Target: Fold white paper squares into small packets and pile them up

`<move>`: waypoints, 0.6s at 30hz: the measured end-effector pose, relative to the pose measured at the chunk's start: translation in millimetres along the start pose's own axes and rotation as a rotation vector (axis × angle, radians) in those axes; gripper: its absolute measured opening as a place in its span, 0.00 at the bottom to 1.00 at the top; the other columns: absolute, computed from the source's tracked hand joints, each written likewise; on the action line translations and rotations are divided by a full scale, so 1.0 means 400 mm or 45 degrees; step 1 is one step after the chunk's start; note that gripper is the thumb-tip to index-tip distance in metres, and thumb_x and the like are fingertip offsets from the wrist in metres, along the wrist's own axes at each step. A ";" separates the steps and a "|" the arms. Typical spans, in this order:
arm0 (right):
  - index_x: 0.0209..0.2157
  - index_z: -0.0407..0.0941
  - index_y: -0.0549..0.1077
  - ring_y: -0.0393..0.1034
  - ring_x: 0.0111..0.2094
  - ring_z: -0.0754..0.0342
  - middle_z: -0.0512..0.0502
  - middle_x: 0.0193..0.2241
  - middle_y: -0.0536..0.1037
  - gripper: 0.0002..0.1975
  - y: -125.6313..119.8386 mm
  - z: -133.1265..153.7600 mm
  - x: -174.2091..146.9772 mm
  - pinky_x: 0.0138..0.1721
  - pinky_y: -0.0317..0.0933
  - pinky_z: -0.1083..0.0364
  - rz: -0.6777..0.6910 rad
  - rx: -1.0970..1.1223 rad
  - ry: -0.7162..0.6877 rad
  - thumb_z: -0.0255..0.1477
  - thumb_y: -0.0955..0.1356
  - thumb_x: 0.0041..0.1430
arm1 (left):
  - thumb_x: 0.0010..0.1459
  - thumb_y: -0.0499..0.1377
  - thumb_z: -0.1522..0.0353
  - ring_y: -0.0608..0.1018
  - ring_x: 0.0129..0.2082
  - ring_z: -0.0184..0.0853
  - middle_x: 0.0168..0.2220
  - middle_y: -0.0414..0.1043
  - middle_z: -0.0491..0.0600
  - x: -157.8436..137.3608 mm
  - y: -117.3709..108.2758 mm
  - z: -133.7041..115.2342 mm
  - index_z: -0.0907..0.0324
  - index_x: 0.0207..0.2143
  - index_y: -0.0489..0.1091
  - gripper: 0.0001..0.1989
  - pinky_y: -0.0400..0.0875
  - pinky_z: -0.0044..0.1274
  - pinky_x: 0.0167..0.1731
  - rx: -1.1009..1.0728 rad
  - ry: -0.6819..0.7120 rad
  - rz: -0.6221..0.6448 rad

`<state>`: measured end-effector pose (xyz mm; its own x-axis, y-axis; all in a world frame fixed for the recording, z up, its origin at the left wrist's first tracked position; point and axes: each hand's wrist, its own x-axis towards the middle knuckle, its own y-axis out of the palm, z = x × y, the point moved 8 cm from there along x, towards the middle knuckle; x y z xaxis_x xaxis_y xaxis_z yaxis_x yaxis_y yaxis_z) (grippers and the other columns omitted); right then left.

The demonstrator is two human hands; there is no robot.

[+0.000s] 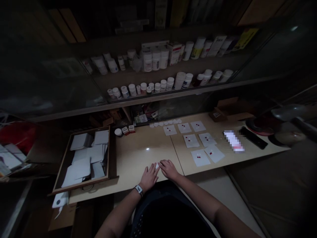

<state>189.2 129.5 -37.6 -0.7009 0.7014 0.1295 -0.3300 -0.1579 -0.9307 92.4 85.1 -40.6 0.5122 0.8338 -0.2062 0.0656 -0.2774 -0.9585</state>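
Observation:
On the table near the front edge, my left hand (149, 178) and my right hand (169, 169) meet at a small folded white paper packet (157, 165). The fingertips of both hands press on it from either side, and the fingers partly cover it. To the right, several white paper squares (200, 161) lie in rough rows, each with small red and pale pills on it. Behind them, a line of small folded white packets (162, 124) runs along the back of the table.
An open drawer (70, 157) at the left holds stacks of white paper. A white-capped jar (119, 132) and small boxes (128, 129) stand at the back. Shelves above carry many bottles (156, 59). At the right lie a lit phone (233, 141), a dark phone (255, 138) and an open carton (229, 110).

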 end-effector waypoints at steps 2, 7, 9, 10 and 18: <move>0.53 0.44 0.68 0.63 0.47 0.45 0.36 0.46 0.71 0.20 0.000 0.003 0.001 0.44 0.56 0.47 0.008 -0.005 0.017 0.23 0.62 0.59 | 0.64 0.47 0.61 0.54 0.63 0.47 0.66 0.46 0.58 0.000 0.006 -0.005 0.58 0.65 0.45 0.29 0.54 0.43 0.55 0.033 -0.014 0.003; 0.53 0.44 0.68 0.62 0.46 0.46 0.37 0.45 0.71 0.20 -0.001 0.005 0.006 0.42 0.57 0.50 0.018 -0.004 0.054 0.22 0.63 0.58 | 0.64 0.46 0.62 0.54 0.63 0.46 0.66 0.46 0.58 -0.001 0.009 -0.005 0.60 0.66 0.42 0.31 0.53 0.41 0.57 0.021 -0.059 -0.012; 0.53 0.44 0.68 0.63 0.45 0.47 0.38 0.44 0.71 0.20 -0.002 0.000 0.008 0.42 0.57 0.51 0.033 0.012 0.071 0.22 0.62 0.58 | 0.64 0.46 0.62 0.55 0.63 0.45 0.65 0.47 0.57 -0.002 0.010 0.000 0.60 0.66 0.43 0.30 0.53 0.41 0.57 0.005 -0.076 -0.013; 0.53 0.45 0.67 0.63 0.44 0.48 0.39 0.44 0.71 0.20 -0.003 -0.002 0.009 0.42 0.57 0.51 0.041 0.018 0.068 0.22 0.62 0.58 | 0.64 0.46 0.61 0.55 0.63 0.45 0.65 0.48 0.57 -0.002 0.009 0.003 0.60 0.66 0.43 0.30 0.54 0.41 0.57 0.000 -0.081 -0.018; 0.48 0.43 0.71 0.63 0.41 0.49 0.40 0.40 0.72 0.15 -0.016 0.003 0.020 0.41 0.56 0.51 0.053 0.032 0.004 0.25 0.62 0.60 | 0.63 0.50 0.62 0.58 0.61 0.48 0.62 0.55 0.59 -0.006 -0.043 0.044 0.53 0.63 0.52 0.26 0.56 0.41 0.54 -0.024 -0.132 -0.108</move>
<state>185.1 135.3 -30.1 -0.7125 0.6960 0.0895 -0.3162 -0.2046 -0.9264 74.9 96.3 -27.2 0.4128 0.8992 -0.1448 0.1215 -0.2119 -0.9697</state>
